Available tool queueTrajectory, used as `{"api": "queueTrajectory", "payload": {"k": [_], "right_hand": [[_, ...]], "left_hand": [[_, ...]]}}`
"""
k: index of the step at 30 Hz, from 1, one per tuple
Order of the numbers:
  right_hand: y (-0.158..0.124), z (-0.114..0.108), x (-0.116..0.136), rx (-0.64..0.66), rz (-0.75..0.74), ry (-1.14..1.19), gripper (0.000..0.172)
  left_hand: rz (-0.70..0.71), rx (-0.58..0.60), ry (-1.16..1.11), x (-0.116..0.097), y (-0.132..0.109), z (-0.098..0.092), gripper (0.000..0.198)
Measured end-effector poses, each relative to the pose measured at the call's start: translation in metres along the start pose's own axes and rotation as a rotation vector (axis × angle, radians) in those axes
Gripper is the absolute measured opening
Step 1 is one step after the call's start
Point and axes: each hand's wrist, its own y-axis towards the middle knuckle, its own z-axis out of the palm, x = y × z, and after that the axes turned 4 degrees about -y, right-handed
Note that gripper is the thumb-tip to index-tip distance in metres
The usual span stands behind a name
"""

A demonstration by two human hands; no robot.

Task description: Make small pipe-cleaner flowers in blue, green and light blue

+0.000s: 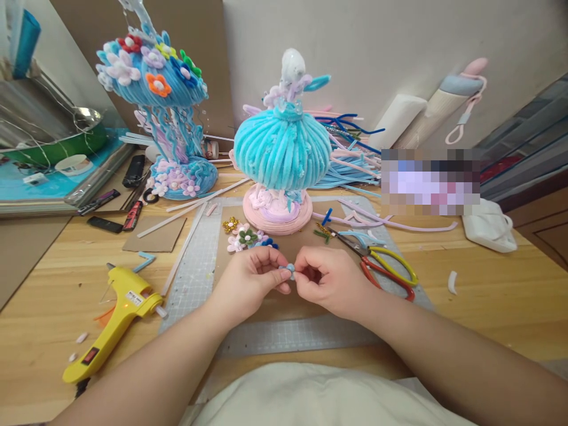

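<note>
Between my two hands is a small light-blue pipe-cleaner flower [290, 269], partly hidden by the fingers. My left hand [255, 278] pinches it from the left with thumb and fingers. From the other side, the closed fingertips of my right hand [326, 275] pinch its edge. Just beyond my left hand lie several finished pipe-cleaner flowers, among them a gold flower [231, 224] and a green flower [247, 237]. Behind them stands a turquoise pipe-cleaner lamp [283, 148] on a pink round base [261, 220].
Scissors [377, 263] with red and yellow handles lie right of my right hand. A yellow glue gun [122, 313] rests at left. A taller blue flowered lamp [155, 83] stands at back left. Loose pipe cleaners [350, 168] pile behind. Beneath is a cutting mat [284, 340].
</note>
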Motion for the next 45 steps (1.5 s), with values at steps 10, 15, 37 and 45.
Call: {"api": "queueTrajectory", "payload": {"k": [10,15,37,45], "right_hand": [[0.004,0.009,0.0,0.136,0.542,0.764,0.01],[0.001,0.006,-0.004,0.035,0.237,0.436,0.002],[0.0,0.0,-0.005,-0.1,-0.251,-0.147,0.011],[-0.002,-0.002,-0.001,-0.082,-0.219,-0.103,0.009]], "left_hand": [[0.148,-0.047,0.091,-0.001,-0.004,0.004,0.006],[-0.063,0.029,-0.239,0.0,-0.002,-0.003,0.016],[-0.197,0.089,-0.338,0.0,-0.004,-0.002,0.017],[-0.17,0.132,-0.311,-0.002,-0.005,-0.003,0.017]]}}
